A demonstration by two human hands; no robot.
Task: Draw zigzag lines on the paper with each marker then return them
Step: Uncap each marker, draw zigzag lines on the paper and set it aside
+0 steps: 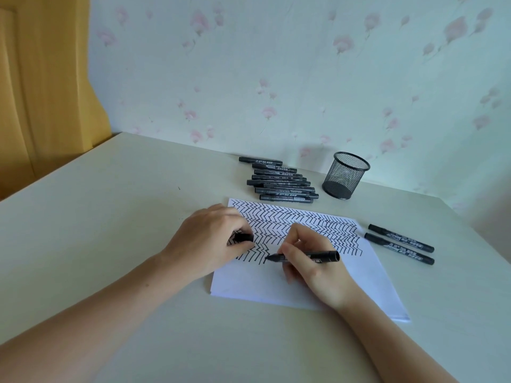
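A white paper (367,283) lies on the table, its upper half filled with black zigzag lines. My right hand (312,266) grips an uncapped black marker (320,256) whose tip touches the paper at the lowest zigzag row. My left hand (210,239) rests on the paper's left edge and pinches the black marker cap (244,238). Several capped black markers (279,181) lie in a pile behind the paper. Two more markers (401,244) lie to the right of the paper.
A black mesh pen cup (345,175), upright with nothing showing inside, stands behind the paper near the flowered wall. The pale table (110,217) ends at the left against a yellow wooden panel (41,92).
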